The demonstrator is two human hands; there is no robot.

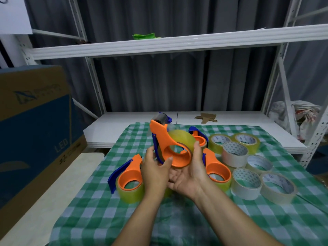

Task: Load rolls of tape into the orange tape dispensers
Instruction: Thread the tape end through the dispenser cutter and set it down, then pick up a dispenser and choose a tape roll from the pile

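Checked cloth (106, 210) lies beneath the grip. The left hand (155, 172) and right hand (190, 174) curl round an orange dispenser (162, 134) whose roll (182, 137) seems seated. Threading tape upward likely follows.

My left hand (156, 168) and right hand (190, 174) grip an orange dispenser (160, 133) with its tape roll (182, 139) above the checked cloth (124, 215), loose rolls (234, 153) at my right.

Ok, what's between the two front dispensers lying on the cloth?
Head view: the left hand and right hand, holding a third dispenser with a tape roll in it.
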